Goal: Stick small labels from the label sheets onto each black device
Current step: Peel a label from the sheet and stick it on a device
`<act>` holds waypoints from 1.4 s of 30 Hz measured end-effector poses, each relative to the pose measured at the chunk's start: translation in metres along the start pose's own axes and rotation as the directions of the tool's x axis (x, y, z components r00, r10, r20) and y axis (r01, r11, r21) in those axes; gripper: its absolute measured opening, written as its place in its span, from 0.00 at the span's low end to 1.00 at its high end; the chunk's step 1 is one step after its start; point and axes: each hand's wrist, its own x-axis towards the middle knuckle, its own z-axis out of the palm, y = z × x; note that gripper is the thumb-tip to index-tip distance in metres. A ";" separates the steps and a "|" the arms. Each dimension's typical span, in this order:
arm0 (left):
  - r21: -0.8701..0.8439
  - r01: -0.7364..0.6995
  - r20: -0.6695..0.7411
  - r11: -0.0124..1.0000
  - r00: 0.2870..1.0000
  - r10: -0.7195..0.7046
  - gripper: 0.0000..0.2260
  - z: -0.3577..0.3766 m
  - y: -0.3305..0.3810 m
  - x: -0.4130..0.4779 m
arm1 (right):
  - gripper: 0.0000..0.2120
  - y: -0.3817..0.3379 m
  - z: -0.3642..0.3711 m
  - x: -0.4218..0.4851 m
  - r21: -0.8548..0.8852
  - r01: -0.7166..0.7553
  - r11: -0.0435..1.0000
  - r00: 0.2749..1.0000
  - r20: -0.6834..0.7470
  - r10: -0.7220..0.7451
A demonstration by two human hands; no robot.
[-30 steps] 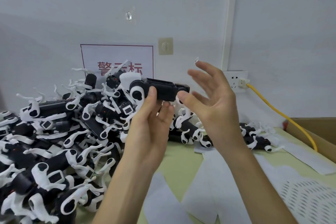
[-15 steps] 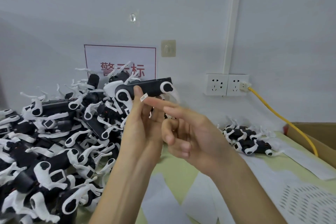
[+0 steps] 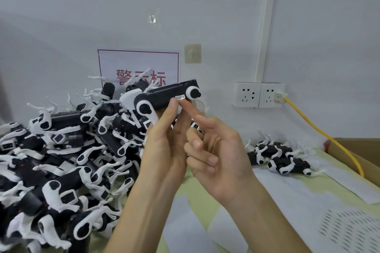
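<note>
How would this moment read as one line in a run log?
left hand: holds black device | right hand: index finger touches small label on it | stage: sticking

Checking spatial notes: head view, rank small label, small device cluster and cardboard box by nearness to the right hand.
1. small label: at the right hand's fingertip, against the held black device.
2. small device cluster: table, further right.
3. cardboard box: far right edge.

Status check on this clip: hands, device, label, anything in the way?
Left hand grips black device, held up. Right hand index fingertip touches small label against the device's side. Nothing blocking the label.
</note>
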 end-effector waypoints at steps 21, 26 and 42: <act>0.004 0.030 -0.020 1.000 0.999 -0.030 0.08 0.002 -0.001 -0.002 | 0.19 0.002 -0.001 0.001 0.018 -0.006 1.000 0.999 -0.031 0.006; 0.017 0.038 -0.029 0.999 0.999 -0.037 0.08 0.002 -0.001 -0.003 | 0.20 0.003 -0.001 0.001 0.026 -0.008 1.000 0.999 -0.035 0.009; -0.006 -0.028 -0.143 1.000 0.989 0.027 0.07 0.006 -0.004 -0.005 | 0.21 0.006 -0.003 0.001 0.010 -0.010 1.000 0.999 -0.047 0.011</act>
